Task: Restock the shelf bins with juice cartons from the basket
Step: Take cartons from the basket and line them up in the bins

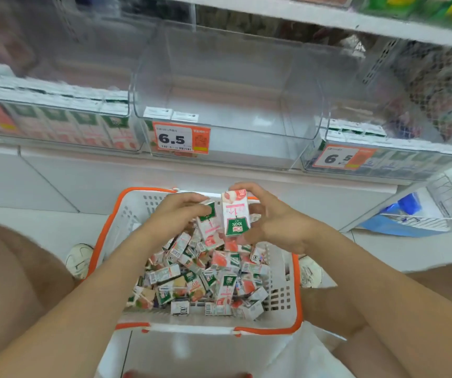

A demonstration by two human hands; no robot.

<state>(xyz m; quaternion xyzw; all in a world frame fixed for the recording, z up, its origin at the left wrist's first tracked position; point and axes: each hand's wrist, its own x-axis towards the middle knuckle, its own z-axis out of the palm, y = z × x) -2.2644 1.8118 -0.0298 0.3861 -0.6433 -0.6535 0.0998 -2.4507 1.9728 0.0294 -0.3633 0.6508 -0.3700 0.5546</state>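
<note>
Basket [282, 271] full of juice cartons [192, 282]

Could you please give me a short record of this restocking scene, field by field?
Left hand: grips a small white-and-pink juice carton with a green panel, over the basket
Right hand: holds a second carton, its print upside down
Basket: white plastic with an orange rim, heaped with loose cartons
Middle bin: clear plastic, only two cartons at its front left corner
Left bin: full row of cartons
Right bin: stocked with cartons
Price tag: orange and white, reads 6.5
</note>
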